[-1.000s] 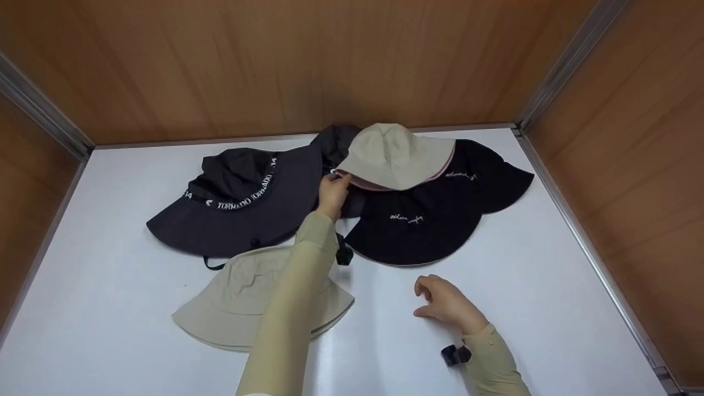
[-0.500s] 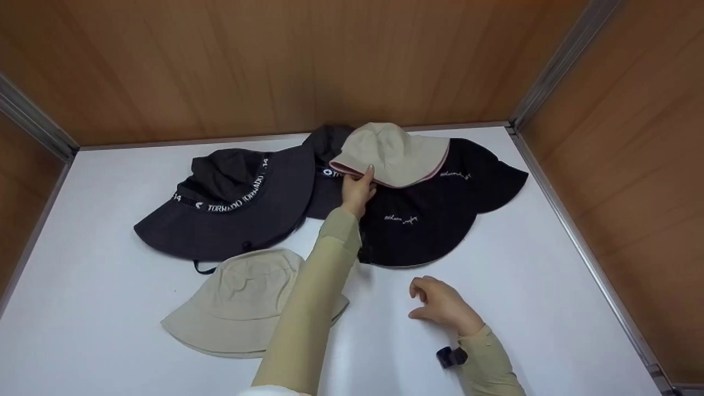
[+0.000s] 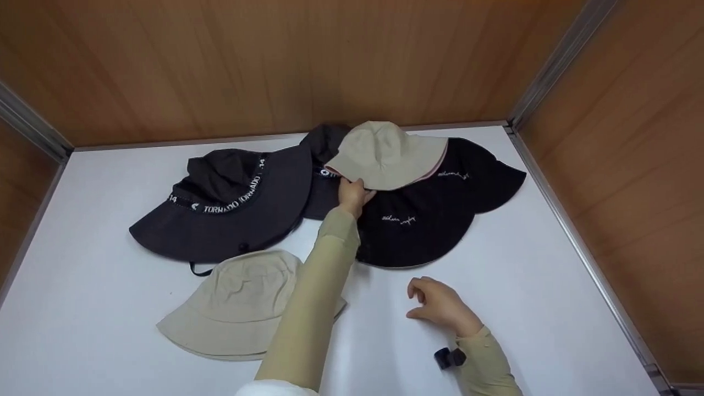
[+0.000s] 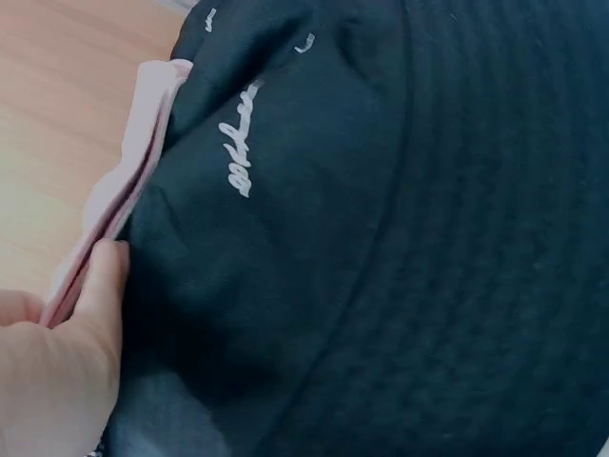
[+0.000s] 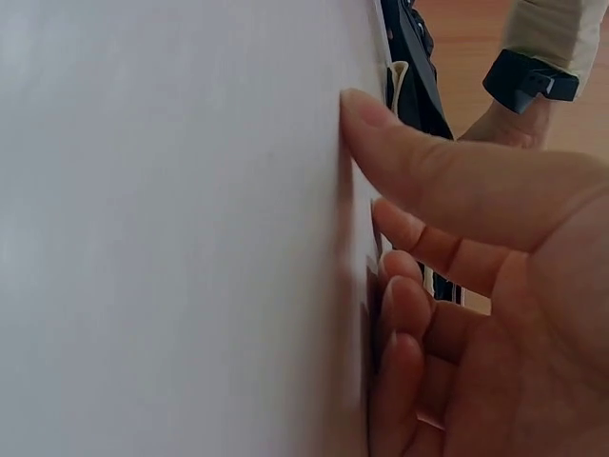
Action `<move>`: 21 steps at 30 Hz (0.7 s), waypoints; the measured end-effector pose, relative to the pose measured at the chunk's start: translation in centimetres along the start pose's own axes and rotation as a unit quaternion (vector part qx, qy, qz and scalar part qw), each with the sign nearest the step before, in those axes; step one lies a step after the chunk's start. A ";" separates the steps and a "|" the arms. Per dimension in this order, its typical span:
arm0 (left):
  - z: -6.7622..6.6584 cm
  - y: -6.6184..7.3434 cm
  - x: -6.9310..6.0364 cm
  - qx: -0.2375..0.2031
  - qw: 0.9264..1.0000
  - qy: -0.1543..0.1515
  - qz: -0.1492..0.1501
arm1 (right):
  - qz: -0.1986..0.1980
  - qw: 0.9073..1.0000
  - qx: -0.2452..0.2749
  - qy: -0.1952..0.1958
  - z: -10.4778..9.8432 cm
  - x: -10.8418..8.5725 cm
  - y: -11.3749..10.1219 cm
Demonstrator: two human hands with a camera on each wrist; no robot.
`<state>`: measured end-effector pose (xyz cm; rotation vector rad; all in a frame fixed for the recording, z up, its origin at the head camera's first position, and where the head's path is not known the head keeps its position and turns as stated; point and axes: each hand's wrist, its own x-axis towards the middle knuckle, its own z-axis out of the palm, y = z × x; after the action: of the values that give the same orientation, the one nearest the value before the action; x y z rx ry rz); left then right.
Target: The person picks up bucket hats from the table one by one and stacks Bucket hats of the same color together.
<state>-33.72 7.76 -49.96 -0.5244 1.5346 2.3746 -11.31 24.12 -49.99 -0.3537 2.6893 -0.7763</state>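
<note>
My left hand [image 3: 353, 197] pinches the front left brim of a cream bucket hat [image 3: 385, 157]. This hat lies on top of black bucket hats at the back of the table. In the left wrist view the thumb lies along the brim's edge [image 4: 128, 162], where pink lining shows. Just under that hand is a black bucket hat [image 3: 423, 242] with white script stitching. My right hand [image 3: 440, 305] rests on the white table in front of the black hats. Its fingers are loosely curled and hold nothing, as the right wrist view also shows.
A dark hat with a lettered band [image 3: 236, 231] lies at the left, and another dark hat [image 3: 324, 143] is partly covered behind it. A beige bucket hat [image 3: 247, 302] sits in front, partly hidden by my left forearm. Wood panels [image 3: 275, 66] enclose the table [image 3: 539, 297].
My left hand has shifted right along the cream hat's brim, from its left tip to the front left part. My right hand has stayed in place on the table.
</note>
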 end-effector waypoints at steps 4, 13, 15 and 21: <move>0.0 3.3 -4.8 -0.012 1.000 -0.005 0.002 | -0.006 1.000 -0.003 0.002 0.1 0.0 -0.2; -0.6 6.1 -7.6 -0.083 0.995 -0.050 0.035 | -0.001 1.000 0.001 -0.011 0.4 0.0 -0.5; -0.3 6.4 -7.8 -0.106 0.991 -0.059 0.047 | 0.002 1.000 0.005 -0.010 0.4 0.0 -0.5; 0.6 7.7 -9.9 -0.154 0.981 -0.100 0.063 | 0.018 1.000 0.025 -0.002 0.0 0.1 -0.1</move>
<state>-28.03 4.95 -39.12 -0.2452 1.1528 2.6868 -11.35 24.03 -49.97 -0.2923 2.6607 -0.8294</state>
